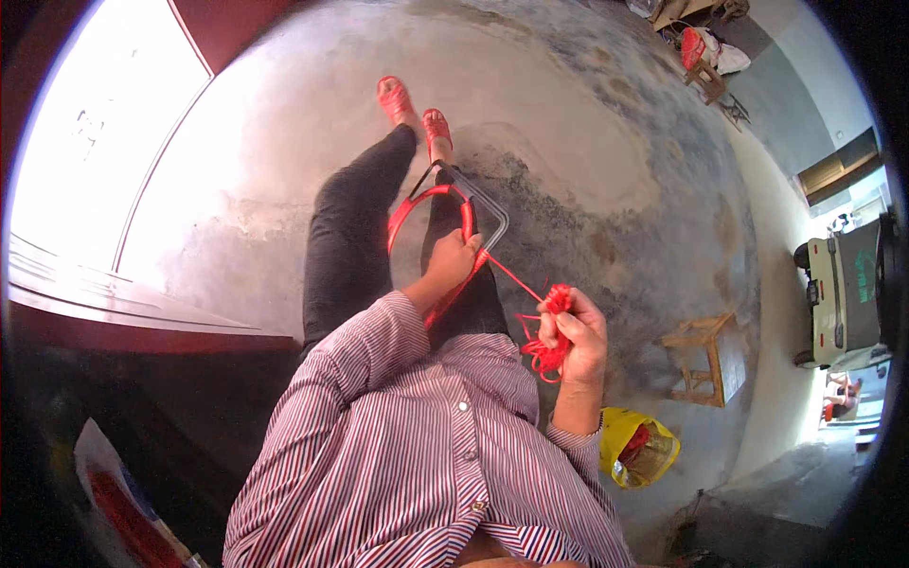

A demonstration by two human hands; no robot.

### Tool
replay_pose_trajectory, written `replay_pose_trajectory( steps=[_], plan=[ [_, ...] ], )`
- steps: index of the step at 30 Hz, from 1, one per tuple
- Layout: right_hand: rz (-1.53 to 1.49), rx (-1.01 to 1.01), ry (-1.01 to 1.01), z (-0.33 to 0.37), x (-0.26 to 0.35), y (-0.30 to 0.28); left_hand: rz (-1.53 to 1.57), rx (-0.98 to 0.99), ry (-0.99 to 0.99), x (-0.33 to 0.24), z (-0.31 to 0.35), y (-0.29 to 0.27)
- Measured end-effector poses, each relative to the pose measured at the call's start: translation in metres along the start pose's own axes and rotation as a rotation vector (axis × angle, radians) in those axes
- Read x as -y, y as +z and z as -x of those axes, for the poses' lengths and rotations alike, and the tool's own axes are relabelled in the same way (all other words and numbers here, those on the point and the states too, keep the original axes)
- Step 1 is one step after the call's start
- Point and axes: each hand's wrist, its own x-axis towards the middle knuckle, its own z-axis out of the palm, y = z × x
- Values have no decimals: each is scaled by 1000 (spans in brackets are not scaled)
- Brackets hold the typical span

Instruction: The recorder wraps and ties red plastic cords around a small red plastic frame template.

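Note:
Over my lap is a hoop (401,217) wrapped in red cord, with a grey bent metal rod frame (494,214) along its far right side. My left hand (451,259) is closed on the near right part of the hoop, by the frame's lower corner. From there a strand of red cord (514,275) runs taut to my right hand (579,333). That hand, raised to the right of my lap, is closed around a loose bundle of red cord (543,359), with loops hanging below the fingers. The hoop's nearest part is partly hidden by my left forearm.
On the right stands a small wooden stool (708,358), and nearer me a yellow bag (644,452) with red material inside. Red sandals (394,98) are on my outstretched feet. Beyond the doorway is a parked vehicle (837,292). A small wooden stool (705,81) and bags sit far right.

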Motion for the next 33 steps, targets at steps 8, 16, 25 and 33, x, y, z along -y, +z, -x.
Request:
replay_pose_trajectory(
  steps=[8, 16, 25, 33],
  plan=[
    [-55, 35, 54, -36, -12, 1, -41, 93, -207, 25, -12, 17],
    [138, 69, 17, -61, -13, -15, -72, 268, 626, -49, 39, -36],
    [1326, 58, -111, -133, -107, -43, 332, 174, -314, -7, -32, -40],
    [928, -71, -8, -137, -125, -20, 2, -9, 21, -1, -27, -25]
  ],
)
